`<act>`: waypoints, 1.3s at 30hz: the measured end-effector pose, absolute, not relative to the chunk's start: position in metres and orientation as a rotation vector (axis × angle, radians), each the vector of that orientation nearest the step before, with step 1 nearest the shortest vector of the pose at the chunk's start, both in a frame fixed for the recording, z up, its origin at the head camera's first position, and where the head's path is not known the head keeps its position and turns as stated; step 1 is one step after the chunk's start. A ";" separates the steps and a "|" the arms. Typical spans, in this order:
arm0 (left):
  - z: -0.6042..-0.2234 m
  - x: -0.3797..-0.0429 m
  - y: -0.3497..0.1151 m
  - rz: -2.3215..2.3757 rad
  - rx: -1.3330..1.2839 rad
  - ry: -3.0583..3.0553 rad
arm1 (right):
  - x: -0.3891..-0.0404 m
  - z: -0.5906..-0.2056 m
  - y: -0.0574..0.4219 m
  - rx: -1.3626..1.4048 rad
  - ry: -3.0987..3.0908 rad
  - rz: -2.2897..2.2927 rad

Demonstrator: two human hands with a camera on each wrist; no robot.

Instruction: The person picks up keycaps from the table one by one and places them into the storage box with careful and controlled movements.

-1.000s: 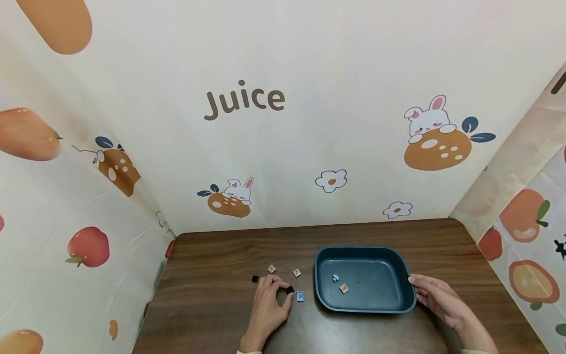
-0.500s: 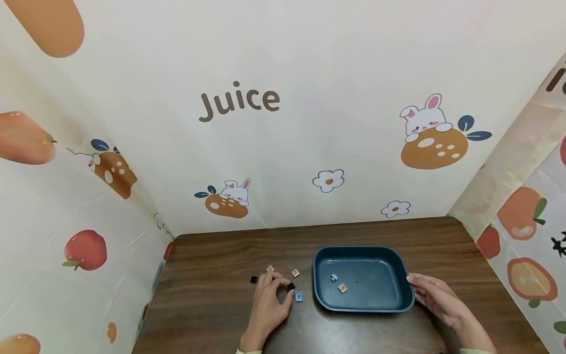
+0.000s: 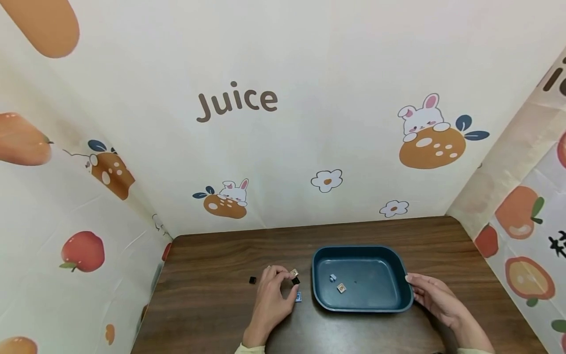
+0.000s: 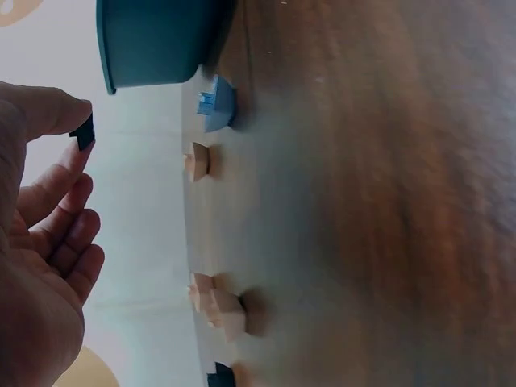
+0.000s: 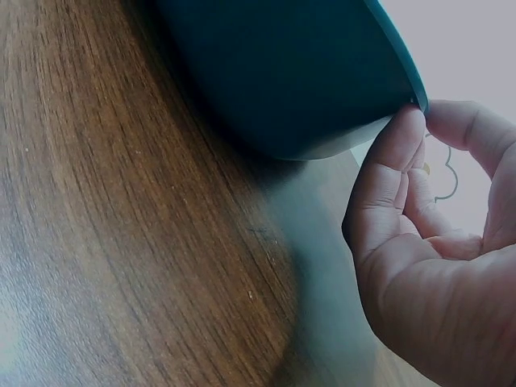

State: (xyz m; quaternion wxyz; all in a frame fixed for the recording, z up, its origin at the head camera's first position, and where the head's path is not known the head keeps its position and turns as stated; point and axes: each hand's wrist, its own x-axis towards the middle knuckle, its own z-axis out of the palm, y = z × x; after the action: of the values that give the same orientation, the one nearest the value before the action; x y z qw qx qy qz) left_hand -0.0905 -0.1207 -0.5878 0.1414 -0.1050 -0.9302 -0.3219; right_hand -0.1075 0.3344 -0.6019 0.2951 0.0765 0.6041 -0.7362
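My left hand (image 3: 274,301) pinches a small black block (image 3: 295,280) between thumb and index finger. In the left wrist view, that block (image 4: 84,133) is off the table, with the other fingers loosely curled below it. Close by on the table lie a tan block (image 3: 294,272) and a blue block (image 3: 298,297), partly covered by the thumb. Another tan block is mostly hidden behind the fingers. My right hand (image 3: 435,297) holds the right rim of the dark teal tray (image 3: 362,310), as the right wrist view shows with thumb and finger on the tray's edge (image 5: 415,85).
Inside the tray sit a light blue block (image 3: 332,278) and a tan block (image 3: 341,288). A second black block (image 3: 252,280) lies left of my left hand on the wooden table (image 3: 203,295). A printed curtain (image 3: 283,147) stands behind the table.
My left hand has moved a little up and right with the black block, away from the blue block. The right hand keeps its hold on the tray. The head view has shifted slightly.
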 end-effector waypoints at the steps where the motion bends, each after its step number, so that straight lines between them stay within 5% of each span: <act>1: -0.587 -0.091 -0.119 -0.929 -0.306 -2.685 | -0.107 -0.602 0.335 0.215 1.614 -1.955; 39: -0.569 -0.105 -0.072 -1.020 -0.516 -2.631 | -0.106 -0.603 0.334 0.234 1.617 -1.972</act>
State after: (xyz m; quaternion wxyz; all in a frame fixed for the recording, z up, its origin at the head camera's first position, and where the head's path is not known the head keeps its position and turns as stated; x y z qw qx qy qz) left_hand -0.1049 -0.0717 -0.5694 0.1359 -0.1782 -0.9086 -0.3523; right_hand -0.1060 0.3344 -0.6027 0.2863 0.0874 0.6051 -0.7377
